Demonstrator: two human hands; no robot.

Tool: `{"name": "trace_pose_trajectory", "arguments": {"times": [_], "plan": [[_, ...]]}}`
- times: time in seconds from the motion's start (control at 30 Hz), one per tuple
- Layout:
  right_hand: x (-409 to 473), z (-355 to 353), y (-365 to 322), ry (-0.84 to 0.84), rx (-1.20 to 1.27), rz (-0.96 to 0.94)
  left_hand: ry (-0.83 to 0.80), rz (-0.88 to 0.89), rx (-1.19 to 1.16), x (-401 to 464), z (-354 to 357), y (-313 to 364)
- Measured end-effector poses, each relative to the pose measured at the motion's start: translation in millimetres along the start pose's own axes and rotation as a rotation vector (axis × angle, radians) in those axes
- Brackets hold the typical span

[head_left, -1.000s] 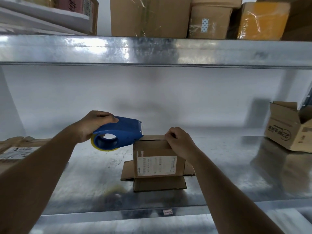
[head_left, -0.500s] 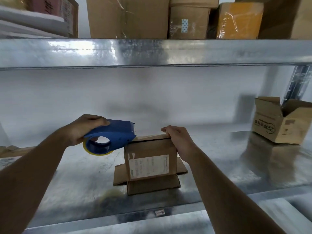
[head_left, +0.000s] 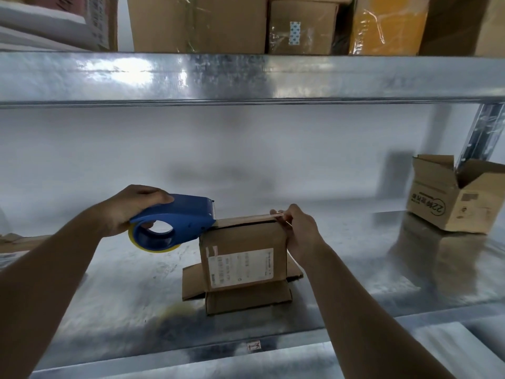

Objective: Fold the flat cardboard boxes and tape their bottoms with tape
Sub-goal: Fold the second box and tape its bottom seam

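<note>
A small brown cardboard box (head_left: 243, 258) with a white label stands upside down on the metal shelf (head_left: 114, 296), its lower flaps splayed out flat. My left hand (head_left: 128, 207) grips a blue tape dispenser (head_left: 175, 222) holding a yellow-edged roll; its front end touches the box's top left edge. A strip of tape runs along the top seam. My right hand (head_left: 299, 231) holds the box's top right corner, fingers curled over the edge and pressing the tape end.
An open cardboard box (head_left: 453, 198) sits at the shelf's right, beside a metal upright (head_left: 483, 135). Flat cardboard (head_left: 16, 242) lies at the far left. The upper shelf beam (head_left: 246, 77) overhangs, loaded with several taped boxes.
My right hand slid from the middle of the box's top to its right corner. The dispenser stayed at the top left edge. The view shifted left.
</note>
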State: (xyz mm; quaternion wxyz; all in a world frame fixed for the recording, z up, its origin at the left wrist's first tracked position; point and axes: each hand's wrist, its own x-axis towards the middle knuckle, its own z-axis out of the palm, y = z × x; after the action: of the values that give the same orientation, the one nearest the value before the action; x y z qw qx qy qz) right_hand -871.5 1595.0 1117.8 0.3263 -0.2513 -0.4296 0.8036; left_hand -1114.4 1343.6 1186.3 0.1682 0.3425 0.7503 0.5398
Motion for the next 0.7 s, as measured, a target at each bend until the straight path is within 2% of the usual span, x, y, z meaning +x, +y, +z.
{"name": "trace_pose_trajectory", "arguments": {"times": [0.07, 0.13, 0.37, 0.7], "plan": [[2.3, -3.2, 5.4, 0.006, 0.103, 0.026, -0.002, -0.02, -0.007, -2.0, 0.3, 0.0], [6.5, -7.2, 9.8, 0.032, 0.085, 0.03, -0.009, -0.027, -0.008, -4.5, 0.0, -0.4], [5.2, -20.3, 13.2, 0.018, -0.304, -0.013, 0.012, 0.014, -0.001, -11.5, -0.7, -1.8], [-0.7, -28.5, 3.4, -0.013, -0.271, 0.094, -0.007, 0.049, 0.01, -19.3, 3.3, 3.6]]}}
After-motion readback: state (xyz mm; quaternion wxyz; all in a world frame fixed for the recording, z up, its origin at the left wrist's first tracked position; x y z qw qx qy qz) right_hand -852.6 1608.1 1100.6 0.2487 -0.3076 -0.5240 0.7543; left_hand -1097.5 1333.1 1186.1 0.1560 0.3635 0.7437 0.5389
